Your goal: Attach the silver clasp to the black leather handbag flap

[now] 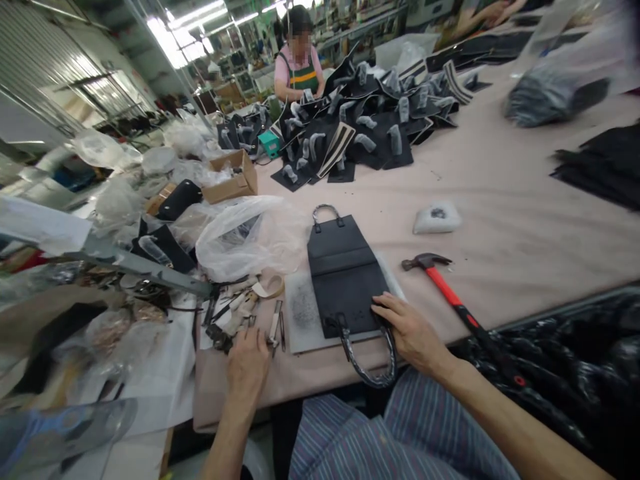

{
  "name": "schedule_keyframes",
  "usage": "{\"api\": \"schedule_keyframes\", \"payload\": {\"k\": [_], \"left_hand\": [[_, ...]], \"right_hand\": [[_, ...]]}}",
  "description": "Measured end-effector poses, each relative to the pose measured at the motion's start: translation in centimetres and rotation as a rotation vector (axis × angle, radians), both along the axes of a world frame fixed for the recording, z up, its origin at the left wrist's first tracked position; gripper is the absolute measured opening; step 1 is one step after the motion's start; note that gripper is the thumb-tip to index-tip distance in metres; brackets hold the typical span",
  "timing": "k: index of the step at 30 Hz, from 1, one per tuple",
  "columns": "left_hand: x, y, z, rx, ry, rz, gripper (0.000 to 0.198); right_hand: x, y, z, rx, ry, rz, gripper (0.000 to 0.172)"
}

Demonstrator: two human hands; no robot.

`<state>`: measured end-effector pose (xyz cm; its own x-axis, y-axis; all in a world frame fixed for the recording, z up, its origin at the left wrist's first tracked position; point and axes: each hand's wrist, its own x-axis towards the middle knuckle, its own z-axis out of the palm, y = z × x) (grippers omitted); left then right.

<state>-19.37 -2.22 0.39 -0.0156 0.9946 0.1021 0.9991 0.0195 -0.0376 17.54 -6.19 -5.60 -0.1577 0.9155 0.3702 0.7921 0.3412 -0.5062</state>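
Note:
A black bag panel [345,273] lies flat in front of me, with a plastic-wrapped handle at each end. The near handle [373,377] loops past the table's edge. My right hand [413,333] rests on the panel's right edge, fingers stretched out and holding nothing. Under the panel is a pale, speckled board [303,317]. My left hand [249,360] is over the small tools [220,337] at the left, fingers slightly apart and bent down; their tips are partly hidden. Beside it lie a slim metal tool [275,323] and a roll of tape [269,287].
A red-handled hammer [445,283] and a small white packet [437,218] lie to the right. Clear plastic bags [250,237] and a cardboard box [233,177] are at the left. Many black bag pieces [360,127] are heaped at the back, near another person [299,60].

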Motion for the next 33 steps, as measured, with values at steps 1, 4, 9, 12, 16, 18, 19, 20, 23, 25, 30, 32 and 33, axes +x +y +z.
{"api": "schedule_keyframes", "payload": {"k": [1,4,9,12,16,18,19,20,23,25,30,32,33], "left_hand": [[0.9,0.1,0.1,0.005,-0.041,-0.042,0.026],[3.3,0.5,0.1,0.000,-0.095,-0.135,0.024],[3.8,2.1,-0.7,-0.043,-0.040,-0.064,0.023],[2.2,3.2,-0.8,-0.147,-0.056,0.038,0.022],[0.6,3.9,-0.1,-0.244,-0.123,0.092,0.021],[0.6,3.9,0.2,-0.242,-0.146,0.104,0.024],[0.7,3.8,0.2,-0.238,-0.160,0.112,0.024],[1.0,3.7,0.3,-0.235,-0.179,0.116,0.022],[2.2,3.4,0.4,-0.224,-0.216,0.091,0.016],[3.0,3.4,0.5,-0.250,-0.192,0.073,0.017],[3.9,4.2,1.1,-0.364,-0.025,0.008,0.014],[3.9,4.5,1.1,-0.376,0.001,-0.057,0.013],[3.8,4.6,1.1,-0.378,0.003,-0.084,0.013]], "right_hand": [[0.0,0.0,0.0,-0.010,0.005,-0.004,0.049],[0.0,0.0,0.1,-0.029,0.030,-0.014,0.050],[0.0,0.0,0.3,-0.044,0.037,-0.007,0.049],[0.1,-0.1,0.0,-0.053,0.031,-0.004,0.049],[0.3,-0.1,-1.0,-0.019,0.051,0.007,0.048],[0.4,-0.1,-1.5,-0.008,0.047,0.013,0.047],[0.5,0.0,-1.7,-0.004,0.043,0.016,0.047],[0.5,0.0,-1.8,-0.001,0.040,0.017,0.047],[0.6,0.1,-2.0,0.001,0.039,0.021,0.047],[0.5,0.1,-1.9,-0.006,0.044,0.018,0.047],[0.1,0.0,-1.1,-0.039,0.056,-0.003,0.048],[0.0,0.0,-0.7,-0.043,0.064,-0.015,0.050],[-0.1,0.0,-0.6,-0.042,0.069,-0.019,0.051]]}}
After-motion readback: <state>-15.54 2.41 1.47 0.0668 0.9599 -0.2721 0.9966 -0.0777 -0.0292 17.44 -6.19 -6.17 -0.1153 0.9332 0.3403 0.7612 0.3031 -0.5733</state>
